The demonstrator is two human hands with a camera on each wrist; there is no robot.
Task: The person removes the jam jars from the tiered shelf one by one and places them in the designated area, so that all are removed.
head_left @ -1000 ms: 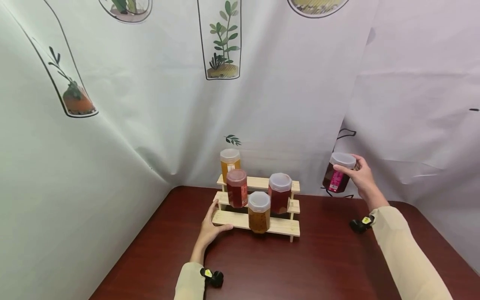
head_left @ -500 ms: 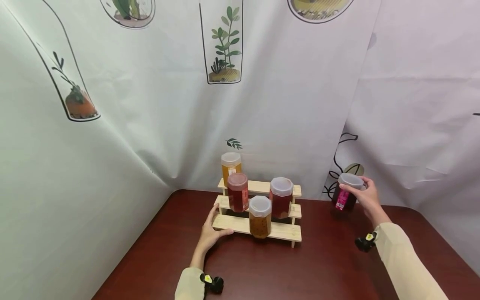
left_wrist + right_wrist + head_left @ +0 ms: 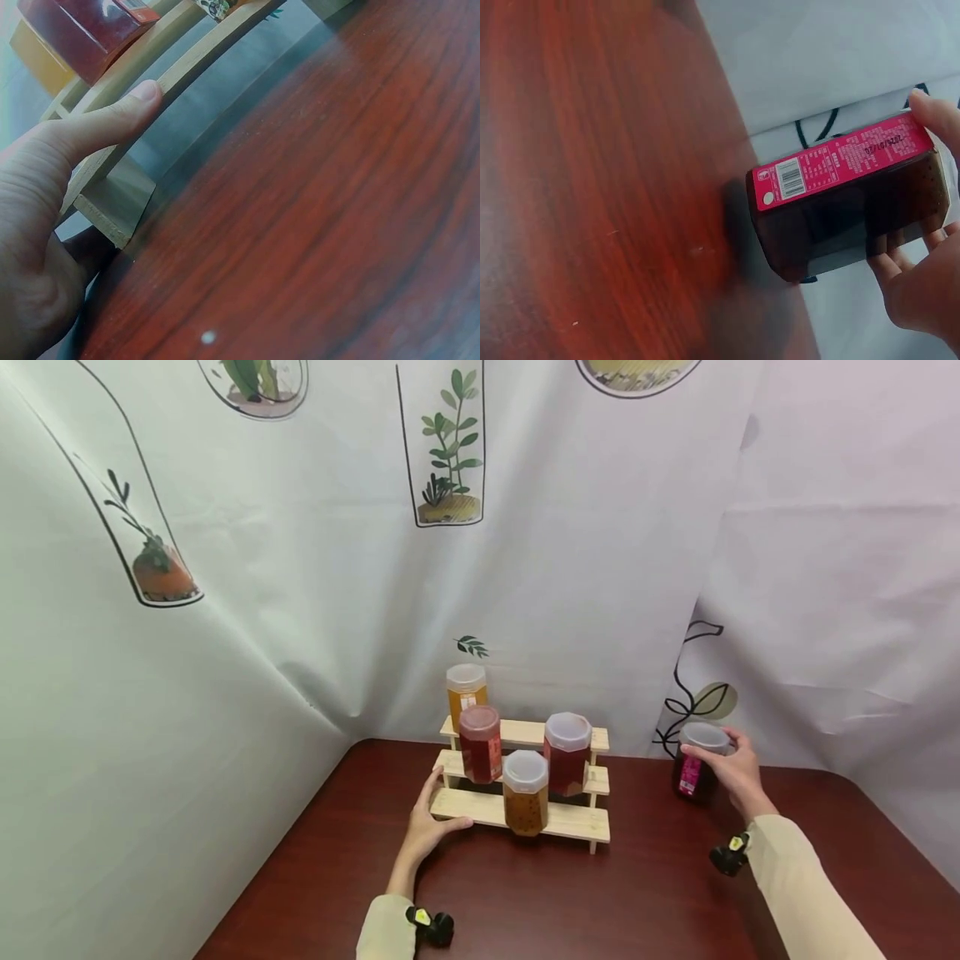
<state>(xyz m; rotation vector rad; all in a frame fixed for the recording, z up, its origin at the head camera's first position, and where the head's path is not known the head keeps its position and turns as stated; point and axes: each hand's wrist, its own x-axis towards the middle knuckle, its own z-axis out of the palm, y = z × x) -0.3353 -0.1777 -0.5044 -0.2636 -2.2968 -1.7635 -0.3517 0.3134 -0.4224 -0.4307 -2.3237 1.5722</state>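
My right hand (image 3: 733, 768) grips a dark jar (image 3: 693, 777) with a pale lid and a pink label (image 3: 832, 165). The jar is upright at the back right, its base close to the tabletop; I cannot tell if it touches. My left hand (image 3: 429, 827) holds the left end of a three-step wooden rack (image 3: 468, 806), thumb on the lowest shelf's front edge in the left wrist view. On the rack stand a yellow jar (image 3: 467, 700) on top, a red jar (image 3: 478, 747) and a dark red jar (image 3: 567, 760) midway, and an amber jar (image 3: 526, 802) on the lowest step.
The dark red-brown table (image 3: 585, 902) meets a white cloth backdrop (image 3: 585, 568) with printed plants behind the rack. Another cloth side (image 3: 135, 760) hangs along the left table edge. Bare tabletop lies between the rack and the held jar.
My right hand has lowered the dark jar toward the table and slightly right. The left hand stays at the rack, and the jars on it keep their places.
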